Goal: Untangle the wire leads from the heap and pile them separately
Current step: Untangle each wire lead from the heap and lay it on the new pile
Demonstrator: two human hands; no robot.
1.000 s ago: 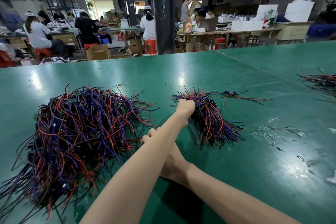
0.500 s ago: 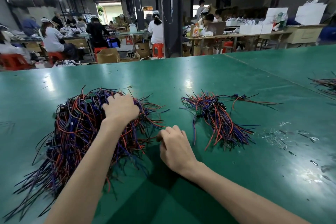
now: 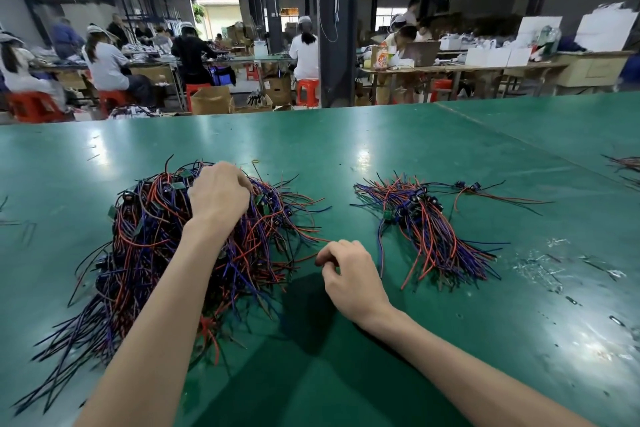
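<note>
A second ago the left hand (image 3: 220,198) was stretched across the right forearm to the sorted pile (image 3: 426,229). It has since swung back and now sits on the far top of the tangled heap (image 3: 149,246), with its fingers curled down into the red, blue and black wire leads, apparently closing on a few of them. That reads as one drop-off finished and the next pick begun.

The right hand (image 3: 351,274) has barely shifted. It rests on the green table (image 3: 346,156) between heap and pile, at the heap's right fringe. Its fingers are curled and thumb meets forefinger, but whether a lead end is pinched there cannot be told.

The heap fills the left of the table toward the near edge and is still far bigger than the pile, which lies well apart to its right. Most of the sorting seems left to do.
</note>
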